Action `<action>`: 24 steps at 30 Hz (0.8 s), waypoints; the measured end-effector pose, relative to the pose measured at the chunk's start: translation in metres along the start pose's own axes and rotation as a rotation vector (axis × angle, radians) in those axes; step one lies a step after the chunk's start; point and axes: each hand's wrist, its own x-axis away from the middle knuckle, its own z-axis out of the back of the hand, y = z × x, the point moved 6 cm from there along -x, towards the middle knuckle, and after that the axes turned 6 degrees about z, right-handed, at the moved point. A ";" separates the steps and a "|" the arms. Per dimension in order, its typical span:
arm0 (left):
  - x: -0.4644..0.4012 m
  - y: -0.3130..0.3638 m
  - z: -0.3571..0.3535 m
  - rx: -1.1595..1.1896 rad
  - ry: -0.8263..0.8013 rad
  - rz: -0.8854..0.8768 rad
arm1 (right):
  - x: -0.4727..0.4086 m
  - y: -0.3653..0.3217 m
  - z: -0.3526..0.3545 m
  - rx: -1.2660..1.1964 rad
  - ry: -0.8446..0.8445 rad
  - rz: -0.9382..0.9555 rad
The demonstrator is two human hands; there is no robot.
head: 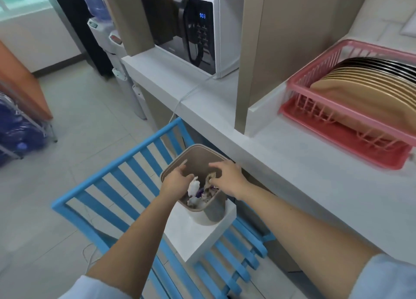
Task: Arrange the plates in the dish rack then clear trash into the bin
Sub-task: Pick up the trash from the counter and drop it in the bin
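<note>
Plates [369, 89]: stacked on edge in pink dish rack [299, 82] on surface [315, 163], presumably to drain; rack step looks done.
Trash [198, 190]: crumpled bits inside bin [216, 211].
Left hand [174, 181], right hand [227, 177]: over bin mouth, fingers loosely spread, holding nothing clear; prob. just releasing.

pink rack [315, 89] — tan plates [360, 89]
</note>
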 end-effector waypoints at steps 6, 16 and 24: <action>0.028 0.028 -0.009 0.148 0.004 -0.081 | 0.030 0.012 0.023 -0.030 0.081 0.024; 0.130 0.136 -0.065 0.303 -0.096 -0.341 | 0.157 0.055 0.124 -0.279 0.376 0.000; 0.244 0.219 -0.158 0.335 -0.252 -0.505 | 0.290 0.133 0.194 -0.371 0.612 -0.103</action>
